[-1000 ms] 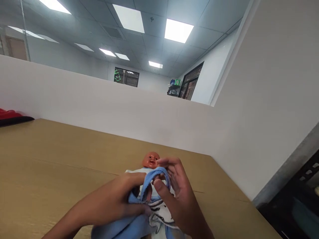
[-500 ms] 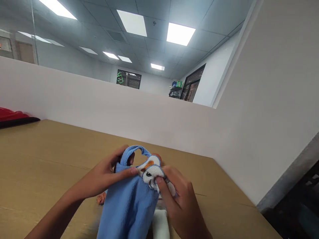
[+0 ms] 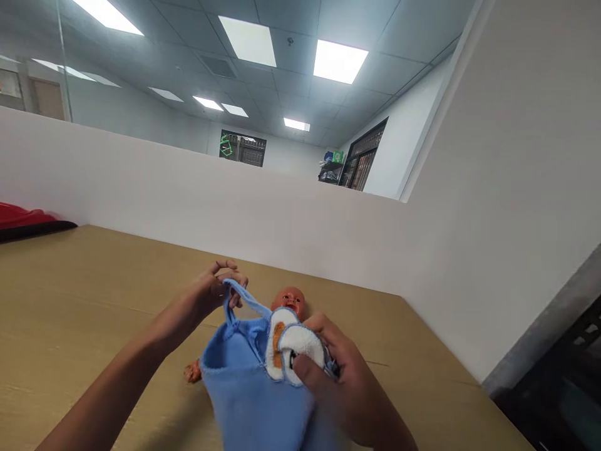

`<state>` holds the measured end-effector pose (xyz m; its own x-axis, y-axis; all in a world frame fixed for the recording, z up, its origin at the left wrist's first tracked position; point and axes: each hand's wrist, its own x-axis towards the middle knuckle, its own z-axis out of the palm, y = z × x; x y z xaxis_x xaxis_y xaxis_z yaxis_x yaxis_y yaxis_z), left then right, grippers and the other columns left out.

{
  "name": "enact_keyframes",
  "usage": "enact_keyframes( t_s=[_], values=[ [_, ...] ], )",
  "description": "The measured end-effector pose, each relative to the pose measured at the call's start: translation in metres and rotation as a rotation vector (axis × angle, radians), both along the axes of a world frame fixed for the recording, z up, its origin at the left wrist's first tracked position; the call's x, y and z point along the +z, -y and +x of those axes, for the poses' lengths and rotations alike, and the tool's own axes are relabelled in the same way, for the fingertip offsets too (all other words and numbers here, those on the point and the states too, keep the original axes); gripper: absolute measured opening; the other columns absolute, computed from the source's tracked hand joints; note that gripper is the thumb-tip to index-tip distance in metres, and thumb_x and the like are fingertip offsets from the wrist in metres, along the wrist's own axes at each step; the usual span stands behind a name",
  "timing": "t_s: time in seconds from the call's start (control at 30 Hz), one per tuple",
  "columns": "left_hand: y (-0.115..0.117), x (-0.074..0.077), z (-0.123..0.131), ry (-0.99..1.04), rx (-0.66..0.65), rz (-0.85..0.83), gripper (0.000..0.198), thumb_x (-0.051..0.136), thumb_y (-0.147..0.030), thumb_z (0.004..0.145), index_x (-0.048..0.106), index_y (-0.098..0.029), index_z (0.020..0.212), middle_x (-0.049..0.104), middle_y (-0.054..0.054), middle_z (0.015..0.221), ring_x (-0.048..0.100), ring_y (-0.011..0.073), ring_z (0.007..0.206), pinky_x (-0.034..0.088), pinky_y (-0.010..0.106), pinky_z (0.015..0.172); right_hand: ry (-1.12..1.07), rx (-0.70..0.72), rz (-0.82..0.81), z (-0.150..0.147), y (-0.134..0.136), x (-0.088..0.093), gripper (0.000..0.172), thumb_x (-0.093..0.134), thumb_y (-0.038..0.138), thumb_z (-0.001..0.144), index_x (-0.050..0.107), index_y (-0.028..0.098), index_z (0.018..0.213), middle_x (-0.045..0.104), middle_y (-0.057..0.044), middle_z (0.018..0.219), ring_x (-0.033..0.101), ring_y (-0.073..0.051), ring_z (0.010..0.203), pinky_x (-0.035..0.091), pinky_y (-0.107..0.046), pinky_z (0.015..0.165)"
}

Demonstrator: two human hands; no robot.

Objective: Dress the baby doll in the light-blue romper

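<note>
Fingers of my left hand (image 3: 221, 288) hold a strap (image 3: 248, 300) of the blue garment (image 3: 258, 401), left of the doll's head (image 3: 290, 299); my right hand (image 3: 345, 369) pinches the garment's white patch (image 3: 304, 343), nearer me than that head. I judge I'm spreading the garment open; the next move calls for steady grips.

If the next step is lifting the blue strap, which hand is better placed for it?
Probably the left hand: it touches the blue strap near its top, while the right hand, lower down, pinches the white appliqué.
</note>
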<state>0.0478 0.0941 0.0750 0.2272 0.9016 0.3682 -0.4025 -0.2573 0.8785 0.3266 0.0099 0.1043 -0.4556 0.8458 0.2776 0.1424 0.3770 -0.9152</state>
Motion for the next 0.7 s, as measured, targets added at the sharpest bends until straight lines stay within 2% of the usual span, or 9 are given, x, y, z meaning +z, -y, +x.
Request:
enact_keyframes(
  t_s=[0.07,0.13,0.2,0.27,0.33,0.4,0.47,0.6,0.7],
  values=[
    [0.006,0.005,-0.001,-0.131,-0.049,0.021,0.038,0.069,-0.048,0.094,0.065,-0.021,0.121,0.060,0.002,0.091,0.051,0.0175,0.069,0.046,0.028,0.066,0.100,-0.042,0.079,-0.002,-0.002,0.000,0.030,0.062,0.054,0.104,0.070,0.025,0.102,0.066,0.003,0.087,0.056,-0.013,0.079,0.043,-0.023,0.077],
    [0.019,0.013,-0.001,-0.390,-0.118,0.067,0.048,0.065,-0.059,0.098,0.070,-0.021,0.127,0.058,0.002,0.090,0.051,0.0192,0.073,0.045,0.027,0.065,0.148,-0.066,0.125,-0.005,-0.004,0.000,0.037,0.054,0.055,0.108,0.072,0.024,0.098,0.063,0.004,0.081,0.053,-0.012,0.074,0.041,-0.023,0.073],
    [0.033,0.020,-0.001,-0.672,-0.188,0.136,0.052,0.076,-0.061,0.091,0.072,-0.026,0.129,0.063,0.002,0.097,0.058,0.0233,0.087,0.049,0.027,0.073,0.163,-0.102,0.146,-0.008,-0.007,-0.001,0.041,0.051,0.056,0.109,0.071,0.023,0.095,0.059,0.005,0.076,0.049,-0.012,0.070,0.038,-0.024,0.068],
    [0.045,0.025,0.001,-0.820,-0.265,0.206,0.053,0.089,-0.054,0.082,0.074,-0.030,0.128,0.069,0.002,0.112,0.062,0.0284,0.105,0.052,0.030,0.088,0.180,-0.147,0.153,-0.009,-0.008,-0.002,0.043,0.051,0.057,0.109,0.069,0.022,0.092,0.057,0.005,0.075,0.047,-0.012,0.069,0.037,-0.024,0.066],
    [0.053,0.027,0.003,-0.847,-0.334,0.275,0.047,0.090,-0.052,0.083,0.077,-0.029,0.122,0.070,0.003,0.125,0.061,0.0315,0.118,0.051,0.033,0.103,0.180,-0.164,0.150,-0.007,-0.008,-0.002,0.044,0.048,0.057,0.109,0.069,0.022,0.093,0.062,0.004,0.079,0.052,-0.013,0.073,0.040,-0.025,0.070],
    [0.055,0.026,0.004,-0.849,-0.305,0.285,0.041,0.081,-0.055,0.092,0.076,-0.030,0.124,0.069,0.002,0.132,0.060,0.0314,0.125,0.049,0.033,0.109,0.186,-0.138,0.124,-0.002,-0.008,0.000,0.038,0.053,0.055,0.107,0.072,0.022,0.099,0.069,0.002,0.088,0.058,-0.014,0.080,0.044,-0.025,0.076],
    [0.056,0.025,0.007,-0.861,-0.200,0.235,0.040,0.070,-0.058,0.100,0.071,-0.033,0.131,0.071,0.001,0.130,0.062,0.0286,0.122,0.051,0.029,0.104,0.232,-0.054,0.045,0.005,-0.007,0.002,0.030,0.070,0.051,0.098,0.074,0.025,0.112,0.074,0.002,0.098,0.063,-0.017,0.087,0.047,-0.025,0.080],
    [0.059,0.023,0.018,-0.860,-0.149,0.211,0.036,0.054,-0.056,0.109,0.067,-0.029,0.128,0.072,0.001,0.121,0.066,0.0243,0.113,0.053,0.027,0.096,0.405,0.204,-0.127,0.012,-0.005,0.006,0.048,0.097,0.040,0.068,0.079,0.029,0.111,0.080,0.005,0.101,0.070,-0.020,0.089,0.051,-0.026,0.081],
    [0.059,0.024,0.024,-0.863,-0.096,0.200,0.044,0.059,-0.059,0.105,0.064,-0.030,0.138,0.069,0.003,0.137,0.063,0.0273,0.122,0.052,0.029,0.099,0.448,0.174,-0.178,0.013,-0.006,0.001,0.050,0.096,0.047,0.067,0.079,0.029,0.111,0.081,0.002,0.102,0.072,-0.024,0.093,0.054,-0.029,0.084]
  ],
)
